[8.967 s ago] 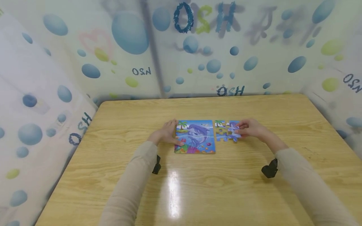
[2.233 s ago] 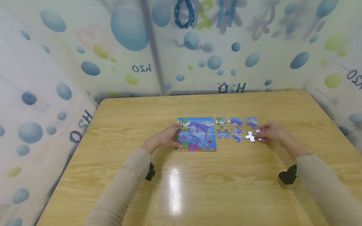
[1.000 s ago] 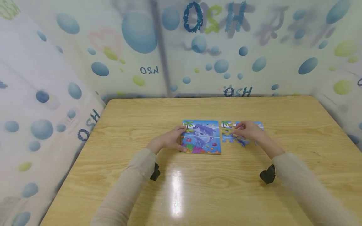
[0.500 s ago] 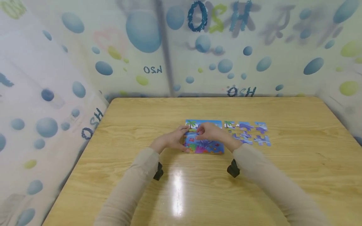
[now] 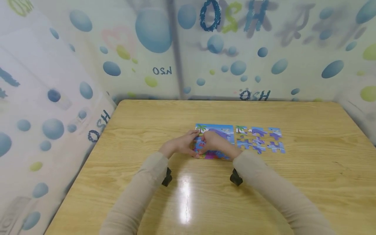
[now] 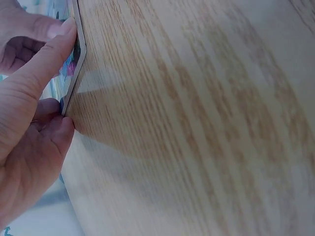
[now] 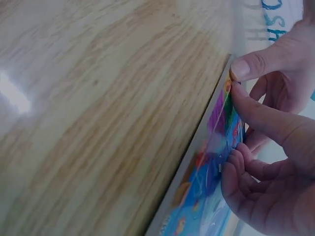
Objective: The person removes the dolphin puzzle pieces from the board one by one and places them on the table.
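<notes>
A square jigsaw puzzle (image 5: pixel 227 133) with a dolphin scene lies flat mid-table. Its left side is held by my left hand (image 5: pixel 183 143); in the left wrist view that thumb (image 6: pixel 64 37) presses the corner while other fingers meet the edge. Over the puzzle's front left part bends my right hand (image 5: pixel 215 143), its thumb close to the left thumb and its other fingers (image 7: pixel 236 160) curled down to the picture. Whether it pinches a piece I cannot tell. Right of the puzzle, several loose jigsaw pieces (image 5: pixel 258 132) lie in two rows.
The wooden table (image 5: pixel 205 199) has a rounded far edge against a wall curtain (image 5: pixel 235 42) printed with blue and green dots. Black wrist cameras (image 5: pixel 236 178) hang under both cuffs. Near the front, a bright reflection falls on the tabletop.
Further loose pieces have come to lie to the right of the puzzle. My right hand has moved left from them onto the puzzle's front left part. The left hand stays at the left edge.
</notes>
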A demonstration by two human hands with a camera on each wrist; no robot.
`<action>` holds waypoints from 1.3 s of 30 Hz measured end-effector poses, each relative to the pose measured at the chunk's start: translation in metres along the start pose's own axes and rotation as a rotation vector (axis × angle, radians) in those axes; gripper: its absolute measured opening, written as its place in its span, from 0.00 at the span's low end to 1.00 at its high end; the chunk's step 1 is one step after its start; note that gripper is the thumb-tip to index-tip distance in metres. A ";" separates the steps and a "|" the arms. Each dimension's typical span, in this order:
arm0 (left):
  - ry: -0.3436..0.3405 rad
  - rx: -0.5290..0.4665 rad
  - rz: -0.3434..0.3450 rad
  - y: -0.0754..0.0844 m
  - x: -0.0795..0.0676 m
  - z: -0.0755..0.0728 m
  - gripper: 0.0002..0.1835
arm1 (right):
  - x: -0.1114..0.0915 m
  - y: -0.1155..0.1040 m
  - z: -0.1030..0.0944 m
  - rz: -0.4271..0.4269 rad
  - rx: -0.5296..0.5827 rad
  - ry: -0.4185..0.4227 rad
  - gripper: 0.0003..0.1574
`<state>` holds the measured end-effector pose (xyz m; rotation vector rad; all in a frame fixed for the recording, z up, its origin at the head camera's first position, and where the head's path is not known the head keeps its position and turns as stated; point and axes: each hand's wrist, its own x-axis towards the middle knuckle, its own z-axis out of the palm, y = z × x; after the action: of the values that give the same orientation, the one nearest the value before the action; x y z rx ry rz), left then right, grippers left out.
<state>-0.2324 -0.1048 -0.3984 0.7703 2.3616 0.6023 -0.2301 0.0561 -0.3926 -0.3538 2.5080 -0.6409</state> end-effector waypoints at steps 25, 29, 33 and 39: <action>-0.029 -0.023 -0.008 0.004 0.000 0.002 0.57 | -0.017 0.004 0.014 -0.079 0.154 0.131 0.36; -0.037 -0.019 -0.010 0.002 0.003 0.001 0.59 | -0.020 0.008 0.012 -0.100 0.241 0.121 0.28; -0.024 -0.001 -0.018 0.003 0.004 0.001 0.59 | -0.022 0.011 0.008 -0.129 0.329 0.070 0.19; -0.020 -0.003 -0.049 0.008 0.001 0.000 0.56 | -0.026 0.022 0.000 -0.166 0.385 0.078 0.18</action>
<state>-0.2300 -0.0980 -0.3947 0.7120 2.3540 0.5747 -0.2110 0.0842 -0.3927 -0.4002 2.3716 -1.2001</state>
